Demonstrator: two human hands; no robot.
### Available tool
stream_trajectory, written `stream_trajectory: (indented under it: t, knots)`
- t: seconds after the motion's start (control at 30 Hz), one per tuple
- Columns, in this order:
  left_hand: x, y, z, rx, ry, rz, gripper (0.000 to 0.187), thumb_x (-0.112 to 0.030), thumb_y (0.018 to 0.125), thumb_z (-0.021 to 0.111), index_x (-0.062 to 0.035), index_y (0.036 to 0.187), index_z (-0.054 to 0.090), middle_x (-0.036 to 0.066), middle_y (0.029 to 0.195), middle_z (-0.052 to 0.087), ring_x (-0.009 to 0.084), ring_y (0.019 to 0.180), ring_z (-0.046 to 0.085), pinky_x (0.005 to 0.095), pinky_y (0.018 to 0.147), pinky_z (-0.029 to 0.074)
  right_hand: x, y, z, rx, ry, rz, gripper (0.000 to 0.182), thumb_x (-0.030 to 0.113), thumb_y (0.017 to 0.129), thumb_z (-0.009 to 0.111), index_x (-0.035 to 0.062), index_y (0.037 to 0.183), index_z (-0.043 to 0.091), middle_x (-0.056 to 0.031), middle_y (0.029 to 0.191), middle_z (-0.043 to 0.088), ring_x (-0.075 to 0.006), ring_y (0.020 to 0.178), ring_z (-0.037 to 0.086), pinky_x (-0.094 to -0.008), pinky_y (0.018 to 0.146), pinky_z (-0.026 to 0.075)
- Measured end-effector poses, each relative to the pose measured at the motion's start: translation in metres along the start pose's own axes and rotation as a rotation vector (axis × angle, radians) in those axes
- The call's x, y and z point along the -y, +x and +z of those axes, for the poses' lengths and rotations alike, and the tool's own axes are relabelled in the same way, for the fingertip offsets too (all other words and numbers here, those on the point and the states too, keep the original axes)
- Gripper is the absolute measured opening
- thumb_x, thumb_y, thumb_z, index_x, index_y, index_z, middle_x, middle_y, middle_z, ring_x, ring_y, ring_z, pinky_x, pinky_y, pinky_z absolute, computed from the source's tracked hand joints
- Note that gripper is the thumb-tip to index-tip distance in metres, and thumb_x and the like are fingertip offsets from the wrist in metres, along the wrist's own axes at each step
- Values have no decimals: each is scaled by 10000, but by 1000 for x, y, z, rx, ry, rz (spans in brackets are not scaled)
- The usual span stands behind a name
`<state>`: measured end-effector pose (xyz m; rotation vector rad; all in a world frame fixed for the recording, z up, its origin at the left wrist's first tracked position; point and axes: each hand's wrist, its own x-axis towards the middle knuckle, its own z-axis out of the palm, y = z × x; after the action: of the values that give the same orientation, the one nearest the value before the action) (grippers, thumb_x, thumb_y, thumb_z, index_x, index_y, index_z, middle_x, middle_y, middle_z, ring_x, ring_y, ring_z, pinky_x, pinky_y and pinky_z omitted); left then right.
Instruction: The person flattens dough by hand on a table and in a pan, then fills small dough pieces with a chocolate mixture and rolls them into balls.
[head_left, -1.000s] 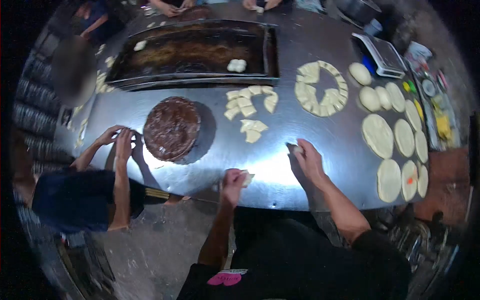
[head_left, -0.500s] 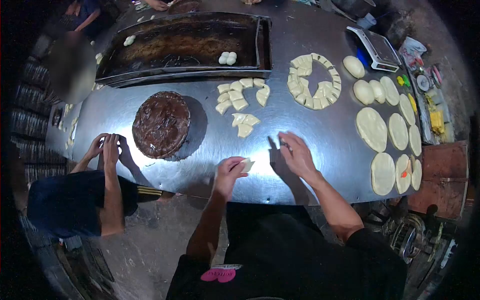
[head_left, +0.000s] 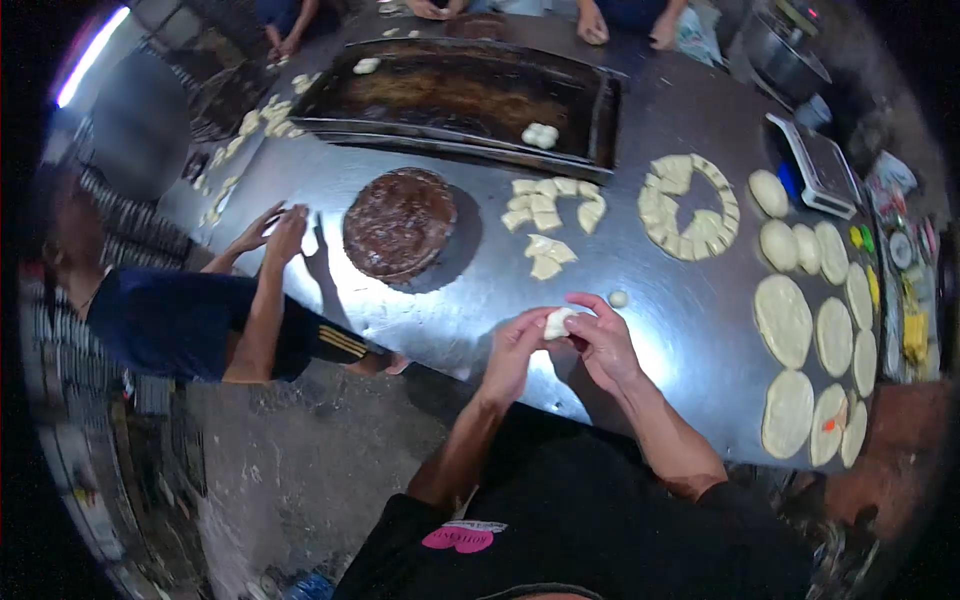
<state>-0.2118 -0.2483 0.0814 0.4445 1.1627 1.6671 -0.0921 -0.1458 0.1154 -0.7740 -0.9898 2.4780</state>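
Note:
Both my hands meet over the front of the metal table around a small piece of white dough (head_left: pixel 559 323). My left hand (head_left: pixel 513 352) pinches it from one side. From the other side, the thumb and fingers of my right hand (head_left: pixel 606 346) press on it. Just beyond my right fingers a small round dough ball (head_left: pixel 618 299) rests on the table. Cut dough pieces (head_left: pixel 547 254) lie a little farther off. A round mass of dark brown filling (head_left: pixel 399 224) stands to the left of them.
A large dark tray (head_left: pixel 450 90) holds a few dough balls. A ring of cut dough (head_left: pixel 657 215) lies right of it, then flattened dough ovals (head_left: pixel 783 322) and a scale (head_left: pixel 815 165). At left a co-worker's hands (head_left: pixel 275 235) work over the metal table (head_left: pixel 440 335).
My right hand has come in to my left, and both now grip the dough. A dough ball now shows beside my right hand. The view has shifted left.

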Motion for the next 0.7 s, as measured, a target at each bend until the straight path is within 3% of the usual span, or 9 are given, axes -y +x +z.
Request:
stream_trajectory:
  t: [0.17, 0.23, 0.37, 0.4, 0.47, 0.5, 0.57, 0.6, 0.7]
  knots:
    - [23, -11, -28, -255, 315, 80, 431, -219, 992, 467, 5, 1360, 451, 153, 1360, 491, 223, 1194, 522, 334, 942, 474, -47, 49, 35, -184, 225, -36, 461, 87, 924, 562, 78, 1363, 424, -94, 1049, 628, -189, 929, 600, -303, 797, 497]
    - [17, -14, -41, -350, 909, 307, 486, -193, 965, 511, -24, 1406, 397, 172, 1471, 360, 231, 1302, 422, 327, 984, 441, -55, 75, 50, -181, 237, -13, 469, 74, 919, 560, 96, 1367, 423, -95, 1042, 629, -192, 914, 605, -303, 795, 500]
    - [-17, -34, -81, -350, 640, 247, 498, -86, 909, 583, -49, 1385, 439, 152, 1495, 331, 246, 1332, 392, 327, 994, 437, -35, 155, 86, -43, -1079, -398, 433, 39, 889, 536, 80, 1315, 466, -99, 969, 633, -212, 862, 605, -351, 759, 495]
    - [-19, -38, -96, -375, 673, 250, 431, -99, 912, 586, -63, 1335, 508, 148, 1458, 391, 247, 1300, 434, 325, 975, 453, -30, 177, 93, -40, -1092, -393, 433, 39, 889, 536, 80, 1315, 466, -99, 969, 633, -212, 862, 605, -351, 759, 495]
    - [-26, -48, -124, -428, 715, 261, 374, -117, 904, 594, -52, 1270, 558, 179, 1374, 481, 281, 1210, 524, 342, 912, 493, -28, 220, 101, 234, -1563, -891, 464, 9, 847, 514, 107, 1300, 483, -140, 962, 644, -296, 891, 610, -402, 783, 494]
    - [-27, -52, -139, -459, 773, 268, 343, -110, 901, 597, -56, 1240, 575, 172, 1333, 517, 272, 1174, 551, 335, 887, 503, -29, 236, 103, 243, -1577, -885, 464, 9, 847, 514, 107, 1300, 483, -140, 962, 644, -296, 891, 610, -402, 783, 494]
    - [-20, -61, -171, -504, 820, 299, 278, -90, 894, 602, -56, 1170, 610, 154, 1232, 594, 265, 1072, 615, 323, 814, 525, -30, 258, 103, 703, -1716, -1050, 449, 14, 828, 509, 125, 1263, 514, -188, 985, 644, -377, 877, 621, -454, 742, 498]
    - [-25, -66, -179, -509, 808, 296, 278, -90, 894, 602, -56, 1170, 610, 154, 1232, 594, 265, 1072, 615, 323, 814, 525, -28, 260, 103, 714, -1724, -1042, 449, 14, 828, 509, 125, 1263, 514, -188, 985, 644, -377, 877, 621, -454, 742, 498]
    - [-36, -78, -198, -592, 725, 294, 275, -92, 896, 594, -53, 1168, 612, 155, 1187, 616, 241, 991, 638, 314, 796, 521, -16, 258, 117, 686, -1888, -517, 477, 15, 793, 532, 151, 1250, 526, -162, 987, 651, -350, 872, 638, -457, 747, 502]
